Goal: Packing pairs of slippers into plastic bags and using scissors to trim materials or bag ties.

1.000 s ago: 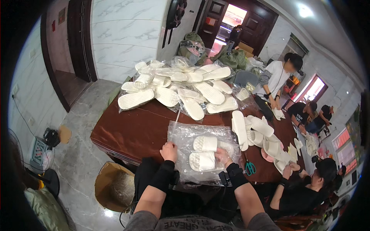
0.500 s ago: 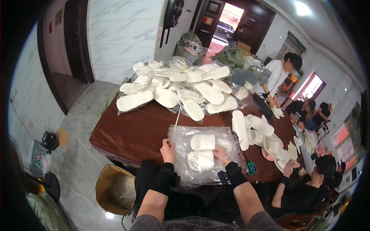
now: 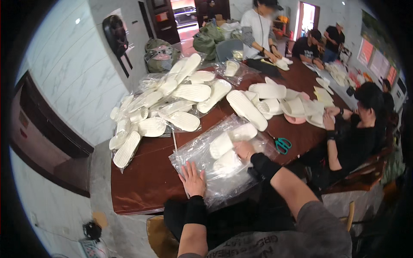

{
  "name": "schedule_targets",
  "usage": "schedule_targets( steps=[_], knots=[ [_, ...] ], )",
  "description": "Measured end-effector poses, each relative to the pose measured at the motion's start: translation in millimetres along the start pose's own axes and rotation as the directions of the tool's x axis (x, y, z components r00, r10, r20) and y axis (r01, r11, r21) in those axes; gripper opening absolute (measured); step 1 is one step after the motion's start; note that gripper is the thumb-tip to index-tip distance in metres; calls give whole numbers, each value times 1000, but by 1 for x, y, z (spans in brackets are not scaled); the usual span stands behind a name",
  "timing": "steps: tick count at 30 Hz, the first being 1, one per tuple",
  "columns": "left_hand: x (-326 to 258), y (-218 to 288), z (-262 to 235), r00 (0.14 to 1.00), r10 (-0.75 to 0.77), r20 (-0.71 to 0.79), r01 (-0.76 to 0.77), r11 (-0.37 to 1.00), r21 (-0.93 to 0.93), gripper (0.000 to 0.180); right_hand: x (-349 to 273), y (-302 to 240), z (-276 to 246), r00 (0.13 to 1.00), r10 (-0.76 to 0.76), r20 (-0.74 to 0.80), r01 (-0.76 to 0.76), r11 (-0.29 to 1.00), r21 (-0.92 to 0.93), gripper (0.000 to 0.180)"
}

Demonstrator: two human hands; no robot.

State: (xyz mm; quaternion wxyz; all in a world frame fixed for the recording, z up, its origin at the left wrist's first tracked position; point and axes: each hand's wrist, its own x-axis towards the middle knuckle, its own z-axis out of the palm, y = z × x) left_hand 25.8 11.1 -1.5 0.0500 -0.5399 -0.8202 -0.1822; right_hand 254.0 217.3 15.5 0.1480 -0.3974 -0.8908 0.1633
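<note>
My left hand (image 3: 192, 179) lies flat with fingers spread on the near left edge of a clear plastic bag (image 3: 189, 157). Two white slippers rest side by side at the bag, one (image 3: 221, 145) farther off and one (image 3: 225, 161) nearer me. My right hand (image 3: 245, 150) is closed over the heel end of the nearer slipper, its fingertips partly hidden. More clear bags appear stacked beneath. Whether the slippers are fully inside the bag I cannot tell.
Bagged white slippers (image 3: 150, 127) heap at the table's far left. Loose slippers (image 3: 266, 91) pile up ahead to the right, near green-handled scissors (image 3: 282, 145). Co-workers handle slippers at the right and far side. A cardboard box (image 3: 159, 236) stands below the table edge.
My view has turned to the right. My left hand has gone from gripping the bag's edge to lying flat on it. The slippers now lie at a slant, with my right hand at the nearer one.
</note>
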Motion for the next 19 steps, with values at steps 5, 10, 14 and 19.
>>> schedule_targets(
  steps=[5,10,14,19],
  knots=[
    [6,33,8,1000,-22,2,22,1000,-19,84,-12,121,-98,890,254,-379,-324,937,-131,23],
    [0,25,3,998,-62,-20,62,998,2,82,-11,57,-198,595,272,-756,-287,951,117,19],
    [-6,4,14,998,-42,47,36,991,126,76,-27,-107,-161,867,228,-442,-180,972,149,18],
    [5,11,32,1000,4,30,-10,983,186,64,-72,-189,-68,962,37,-270,75,915,396,18]
  ],
)
